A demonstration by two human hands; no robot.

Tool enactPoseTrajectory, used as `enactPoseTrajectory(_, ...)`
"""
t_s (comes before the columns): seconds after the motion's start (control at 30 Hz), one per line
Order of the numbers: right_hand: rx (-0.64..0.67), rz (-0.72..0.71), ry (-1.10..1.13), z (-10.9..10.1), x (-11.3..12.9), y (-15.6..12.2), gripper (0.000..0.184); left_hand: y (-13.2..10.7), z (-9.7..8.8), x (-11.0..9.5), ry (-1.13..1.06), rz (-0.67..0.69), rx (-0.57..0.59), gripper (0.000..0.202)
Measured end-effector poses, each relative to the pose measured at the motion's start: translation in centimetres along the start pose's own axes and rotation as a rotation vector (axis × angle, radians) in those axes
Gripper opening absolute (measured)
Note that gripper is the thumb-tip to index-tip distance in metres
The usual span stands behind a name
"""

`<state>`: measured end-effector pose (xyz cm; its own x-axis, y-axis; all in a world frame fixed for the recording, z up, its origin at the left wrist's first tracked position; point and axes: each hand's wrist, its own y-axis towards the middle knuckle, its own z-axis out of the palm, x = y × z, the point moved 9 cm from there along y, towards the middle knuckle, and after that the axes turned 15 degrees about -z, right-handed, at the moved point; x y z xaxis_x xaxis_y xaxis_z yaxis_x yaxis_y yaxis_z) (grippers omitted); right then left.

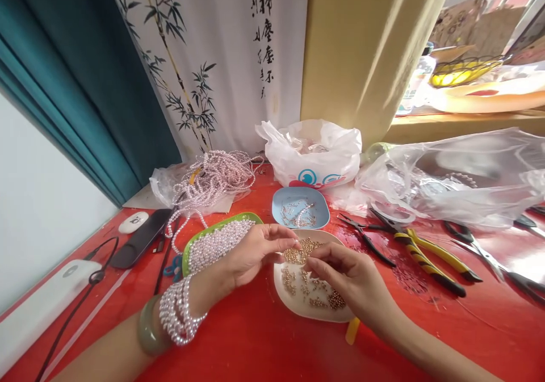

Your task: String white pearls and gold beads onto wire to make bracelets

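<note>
Both hands meet above a cream-white plate [293,307] that holds small gold beads [317,302] in loose clusters. My left hand [255,252] reaches in from the left, thumb and fingertips drawn together over the plate; anything between them is too small to make out. Opposite it, my right hand [347,271] is closed in a pinch near the gold beads, its contents also not visible. Strands of pearl beads [179,313] and a pale green bangle [150,326] circle my left wrist. Just behind that hand, a green tray [185,264] is filled with pinkish-white pearl beads [221,243].
A blue tray [279,199] with small metal pieces stands behind the plate. Pliers [426,257], more pliers [366,237] and scissors [483,251] lie right. Bead strings [217,177] pile up back left, near a phone [142,237]. Plastic bags [313,155] line the back.
</note>
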<state>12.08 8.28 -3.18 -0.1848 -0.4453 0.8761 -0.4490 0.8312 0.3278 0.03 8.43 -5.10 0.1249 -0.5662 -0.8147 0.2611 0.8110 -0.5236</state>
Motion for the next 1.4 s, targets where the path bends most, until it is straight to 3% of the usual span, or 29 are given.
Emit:
enactPoseTrajectory(0.43,0.016,0.027,-0.035,0.1,0.0,-0.1,0.020,0.5,0.1,0.6,0.013,0.020,0.042,0.019)
enactPoseTrajectory(0.97,0.005,-0.012,-0.067,0.0,0.7,-0.1,0.017,0.6,-0.1,0.8,0.013,0.029,-0.032,0.017)
enactPoseTrajectory(1.4,0.030,-0.061,-0.129,0.1,1.1,0.0,0.018,0.3,0.2,-0.1,0.157,0.154,-0.013,0.013)
